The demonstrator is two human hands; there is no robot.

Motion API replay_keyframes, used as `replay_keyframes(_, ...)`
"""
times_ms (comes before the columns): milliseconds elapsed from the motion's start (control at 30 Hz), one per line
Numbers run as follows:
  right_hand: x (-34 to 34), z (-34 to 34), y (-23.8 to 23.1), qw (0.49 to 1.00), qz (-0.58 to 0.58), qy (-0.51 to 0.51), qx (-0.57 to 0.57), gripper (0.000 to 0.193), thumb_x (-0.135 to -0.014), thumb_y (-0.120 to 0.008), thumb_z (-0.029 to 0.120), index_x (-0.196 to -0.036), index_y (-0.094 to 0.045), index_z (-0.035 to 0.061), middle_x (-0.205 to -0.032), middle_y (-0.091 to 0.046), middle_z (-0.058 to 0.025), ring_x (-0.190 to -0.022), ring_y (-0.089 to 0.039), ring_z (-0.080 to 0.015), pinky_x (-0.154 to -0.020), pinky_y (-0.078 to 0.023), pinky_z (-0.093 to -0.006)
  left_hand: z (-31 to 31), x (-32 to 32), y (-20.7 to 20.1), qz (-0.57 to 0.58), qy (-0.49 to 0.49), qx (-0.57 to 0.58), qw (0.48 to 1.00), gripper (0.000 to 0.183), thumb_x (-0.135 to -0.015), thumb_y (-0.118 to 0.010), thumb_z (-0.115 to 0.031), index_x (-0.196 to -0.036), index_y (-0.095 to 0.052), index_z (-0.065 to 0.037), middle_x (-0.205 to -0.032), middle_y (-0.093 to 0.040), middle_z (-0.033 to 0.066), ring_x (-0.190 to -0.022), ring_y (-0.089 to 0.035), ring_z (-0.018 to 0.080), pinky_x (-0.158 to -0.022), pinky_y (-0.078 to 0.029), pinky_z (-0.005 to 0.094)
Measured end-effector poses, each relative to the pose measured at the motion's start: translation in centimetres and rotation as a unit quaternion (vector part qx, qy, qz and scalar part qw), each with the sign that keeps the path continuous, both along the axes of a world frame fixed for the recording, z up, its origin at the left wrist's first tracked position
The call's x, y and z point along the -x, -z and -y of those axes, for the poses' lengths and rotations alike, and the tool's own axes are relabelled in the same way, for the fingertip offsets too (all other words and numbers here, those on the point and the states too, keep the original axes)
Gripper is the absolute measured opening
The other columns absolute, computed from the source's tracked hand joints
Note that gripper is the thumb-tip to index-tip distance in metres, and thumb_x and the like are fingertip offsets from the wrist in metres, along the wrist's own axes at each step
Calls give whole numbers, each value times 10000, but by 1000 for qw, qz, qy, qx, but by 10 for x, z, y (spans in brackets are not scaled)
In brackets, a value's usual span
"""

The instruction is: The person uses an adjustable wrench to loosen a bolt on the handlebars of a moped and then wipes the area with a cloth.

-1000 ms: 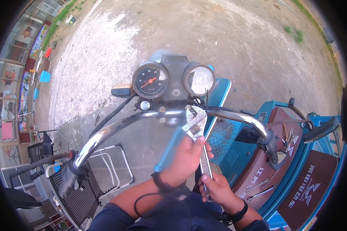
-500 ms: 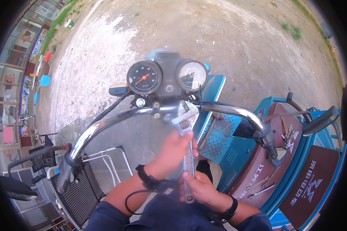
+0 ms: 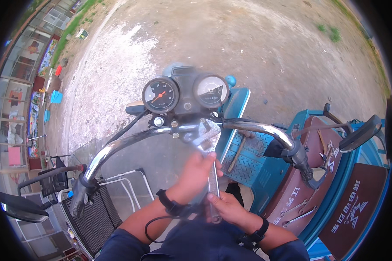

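Observation:
A large silver adjustable wrench (image 3: 213,182) stands lengthwise in front of me, its jaw end up by the middle of the chrome handlebar (image 3: 252,126). My left hand (image 3: 199,172) is closed round the upper handle, just below the jaws, thumb on the metal. Lower down, my right hand (image 3: 226,206) grips the handle near its holed end. The head of the wrench overlaps the handlebar clamp (image 3: 175,129) area; whether the jaws touch anything there I cannot tell. Above it sit two round gauges, a dark one (image 3: 160,95) and a pale one (image 3: 211,90).
On the right, spanners (image 3: 301,216) and a hammer-like tool (image 3: 322,141) lie on the brown seat (image 3: 287,204) of a blue vehicle. A wooden-handled hammer (image 3: 239,154) rests on its blue tread plate (image 3: 244,169). A black woven chair (image 3: 91,217) stands at left.
The gauges and wrench head appear slightly lower in view, and the gauges a little farther left. Both hands keep their hold on the wrench in nearly the same places.

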State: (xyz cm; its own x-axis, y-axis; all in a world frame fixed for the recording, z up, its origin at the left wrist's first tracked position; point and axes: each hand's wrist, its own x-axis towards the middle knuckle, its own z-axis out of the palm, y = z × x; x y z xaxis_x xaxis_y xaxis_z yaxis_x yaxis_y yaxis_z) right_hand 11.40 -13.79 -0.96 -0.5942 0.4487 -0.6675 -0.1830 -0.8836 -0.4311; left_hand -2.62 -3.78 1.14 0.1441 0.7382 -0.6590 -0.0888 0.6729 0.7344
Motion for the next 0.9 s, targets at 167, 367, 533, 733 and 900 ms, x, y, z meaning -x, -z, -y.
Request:
replay_keyframes(167,15,-10,-7,998,-55,1,-43,320,-1037,-464,305,-1030,-570,3,-773,-659,-108,-643,-674,-196,-532,-515,-279,-1,16,5,-1,22,-8,1000,296,-1027,-509,-316,-1030,-533,-21,-859,-633,71,-728,-650,166,-657,-527,313)
replay_keyframes(367,9,-14,-16,999,-23,-15,-23,344,-1039,-456,310,-991,-577,-9,-725,-652,-114,-599,-667,-201,-538,-517,-282,-2,12,4,6,15,-22,1000,311,-1025,-518,-336,-1024,-545,-26,-850,-629,65,-723,-647,164,-655,-519,303)
replay_keyframes(533,5,-18,-29,999,-40,-11,14,407,-1049,-443,396,-1024,-561,7,-800,-659,-122,-636,-675,-220,-600,-556,-323,-7,5,-11,31,-10,-3,999,317,-1018,-530,-340,-1043,-548,-24,-849,-629,63,-717,-641,160,-666,-517,303)
replay_keyframes(733,9,-18,-52,992,-66,60,84,414,-1055,-422,395,-1022,-537,-1,-846,-656,-142,-675,-680,-229,-638,-571,-352,-9,6,-19,68,-29,20,997,295,-1013,-543,-318,-1058,-551,-27,-838,-626,63,-682,-636,159,-632,-520,301)
replay_keyframes(900,-12,-9,-70,977,109,-30,-181,550,-909,-655,414,-1244,-503,4,-976,-648,-162,-810,-685,-302,-714,-565,-389,-12,14,-11,123,-33,30,991,270,-1012,-545,-298,-1057,-541,-31,-812,-623,67,-626,-632,165,-567,-516,296)
